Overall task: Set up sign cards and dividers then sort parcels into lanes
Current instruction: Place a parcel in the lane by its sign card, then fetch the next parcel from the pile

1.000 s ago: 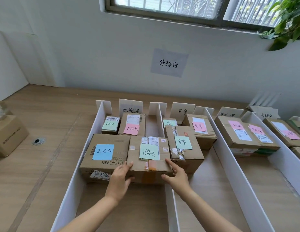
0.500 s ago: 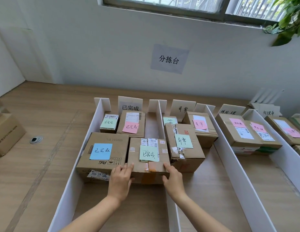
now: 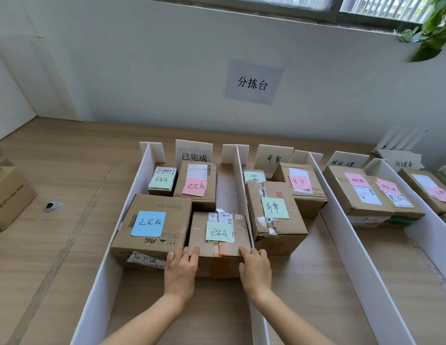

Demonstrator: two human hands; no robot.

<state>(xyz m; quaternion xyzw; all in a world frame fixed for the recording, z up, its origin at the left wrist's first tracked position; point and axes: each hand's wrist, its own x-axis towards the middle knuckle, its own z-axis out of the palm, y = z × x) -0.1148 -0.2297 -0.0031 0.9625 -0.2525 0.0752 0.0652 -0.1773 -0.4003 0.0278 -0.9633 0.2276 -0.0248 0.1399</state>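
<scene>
It is a parcel sorting station: the wall sign [image 3: 253, 82] reads 分拣台, and white dividers [image 3: 354, 265] make labelled lanes [image 3: 314, 290] holding cardboard parcels [image 3: 172, 207].

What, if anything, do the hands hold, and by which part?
Nothing is truly gripped: the left hand and right hand press the near corners of the green-noted parcel, fingers lying over its top edge.

Pale wall [image 3: 117, 78] — window [image 3: 316, 6] above, daylight; wood-grain tabletop [image 3: 55, 245]; leafy plant [image 3: 433, 28] right.
</scene>
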